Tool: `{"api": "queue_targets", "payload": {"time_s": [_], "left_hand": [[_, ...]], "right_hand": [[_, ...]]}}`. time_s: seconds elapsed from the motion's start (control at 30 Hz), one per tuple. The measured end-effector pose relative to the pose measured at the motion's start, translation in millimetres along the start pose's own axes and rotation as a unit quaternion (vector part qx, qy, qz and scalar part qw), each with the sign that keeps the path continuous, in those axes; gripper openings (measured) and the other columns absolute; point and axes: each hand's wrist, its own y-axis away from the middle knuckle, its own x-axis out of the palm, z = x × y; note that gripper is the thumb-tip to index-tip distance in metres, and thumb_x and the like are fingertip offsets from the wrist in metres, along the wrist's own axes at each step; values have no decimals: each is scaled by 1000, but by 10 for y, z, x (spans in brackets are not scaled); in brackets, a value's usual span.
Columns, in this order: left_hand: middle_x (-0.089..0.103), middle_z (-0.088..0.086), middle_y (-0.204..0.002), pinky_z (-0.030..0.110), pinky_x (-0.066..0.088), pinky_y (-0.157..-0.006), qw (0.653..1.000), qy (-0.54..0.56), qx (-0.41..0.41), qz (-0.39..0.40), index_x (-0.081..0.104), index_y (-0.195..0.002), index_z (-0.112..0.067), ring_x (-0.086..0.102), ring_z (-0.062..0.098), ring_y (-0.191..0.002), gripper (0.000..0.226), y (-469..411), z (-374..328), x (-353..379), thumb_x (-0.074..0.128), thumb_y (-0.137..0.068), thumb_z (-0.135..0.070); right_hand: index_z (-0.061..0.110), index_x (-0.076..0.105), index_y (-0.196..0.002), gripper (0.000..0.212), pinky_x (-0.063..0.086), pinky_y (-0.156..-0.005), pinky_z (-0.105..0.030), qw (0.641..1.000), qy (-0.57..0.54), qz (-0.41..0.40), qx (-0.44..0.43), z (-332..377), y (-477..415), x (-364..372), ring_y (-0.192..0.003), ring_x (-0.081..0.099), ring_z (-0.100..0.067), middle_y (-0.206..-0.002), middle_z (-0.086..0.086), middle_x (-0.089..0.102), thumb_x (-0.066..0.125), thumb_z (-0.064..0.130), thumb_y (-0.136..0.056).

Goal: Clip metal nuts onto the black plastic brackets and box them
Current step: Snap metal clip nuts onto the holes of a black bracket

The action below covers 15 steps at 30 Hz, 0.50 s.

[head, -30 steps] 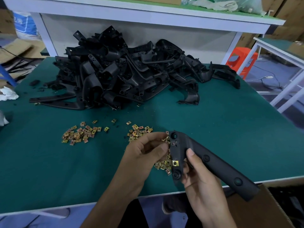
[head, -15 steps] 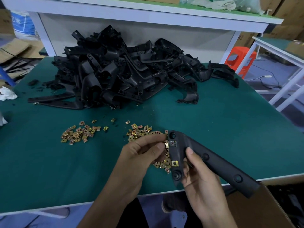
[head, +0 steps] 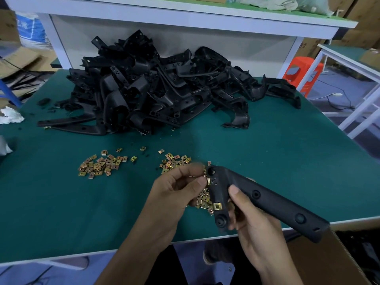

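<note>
Brass nut (head: 208,181), pinched in the left grip (head: 176,192), touches the left edge of the bracket (head: 267,199), which the right grip (head: 253,225) clasps, long axis running rightward

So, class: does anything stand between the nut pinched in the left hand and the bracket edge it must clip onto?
Nothing visible does. The left hand holds the nut right at the bracket's upper edge. The right hand grips the bracket away from that spot.
</note>
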Motion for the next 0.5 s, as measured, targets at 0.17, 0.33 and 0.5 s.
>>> {"api": "queue_targets", "payload": {"time_s": [0.17,0.33,0.5], "left_hand": [[73,-4,-79,14,45,-54,999,-34,14,-11,72,-105,-13,60,6,-61,18,37,88,103,72,-88,-6],[78,-6,-96,15,53,-72,987,-138,60,-58,70,-110,-25,73,9,-90,31,60,208,154,77,-84,-8],[78,-8,-96,15,54,-69,988,-145,24,-51,70,-112,-31,74,9,-90,35,3,282,85,76,-86,-8]], "right_hand": [[31,70,-94,13,47,-51,-22,984,161,15,-78,-16,67,29,-53,54,-17,-62,-3,60,75,41,-87],[37,73,-103,17,48,-50,-18,970,212,-21,-118,-81,157,135,-57,61,-12,-70,0,68,69,36,-87],[30,72,-116,30,49,-58,-15,961,244,-12,-130,-75,262,49,-65,66,-7,-76,7,72,67,33,-87]]}}
